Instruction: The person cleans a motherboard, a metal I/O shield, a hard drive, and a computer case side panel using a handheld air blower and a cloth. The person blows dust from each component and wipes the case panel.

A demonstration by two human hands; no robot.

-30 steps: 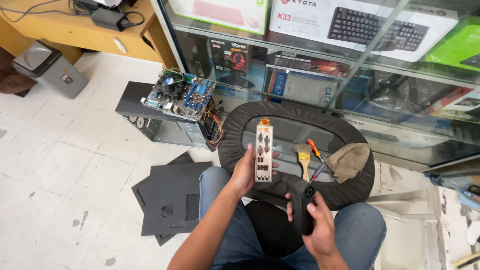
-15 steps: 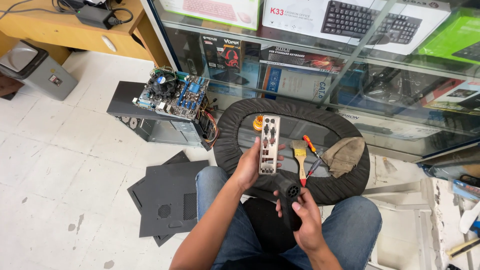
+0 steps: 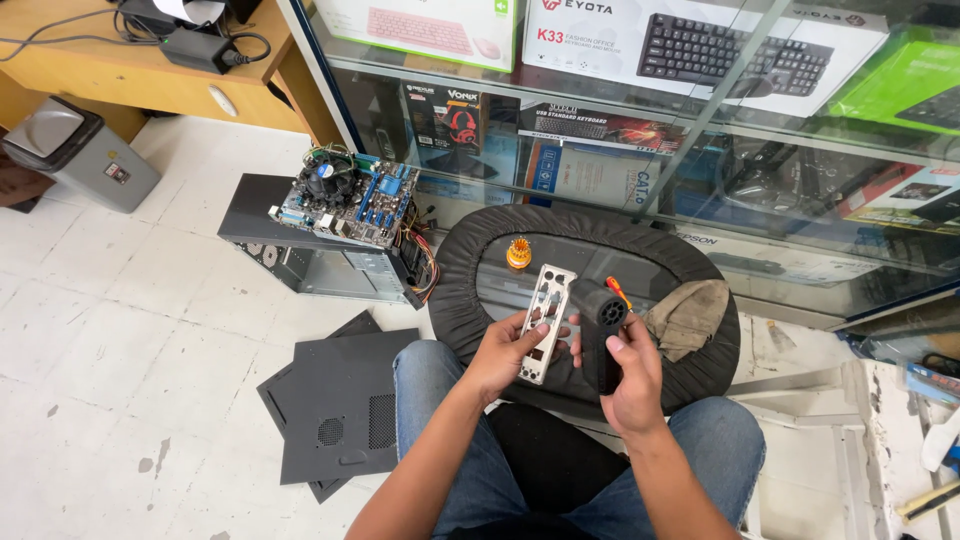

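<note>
Two hands meet over the round black stool (image 3: 700,380). Left hand (image 3: 500,352) clamps a silver port plate (image 3: 545,322), long axis toward 12 o'clock. Right hand (image 3: 628,375) grips a black blower (image 3: 603,322) just beside it at 3 o'clock.

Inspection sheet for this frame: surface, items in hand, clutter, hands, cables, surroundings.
Surface: round dark padded stool used as a work surface, on a white tiled floor.
Job's things: silver metal port plate; black handheld blower, its nozzle beside the plate.
Clutter: orange bit holder, brown rag and an orange-handled tool on the stool.
Hands: left hand holds the plate; right hand grips the blower.
Cables: bundle of wires at the open computer case, motherboard on top.
Surroundings: glass display cabinet, grey case panels, grey bin.
</note>
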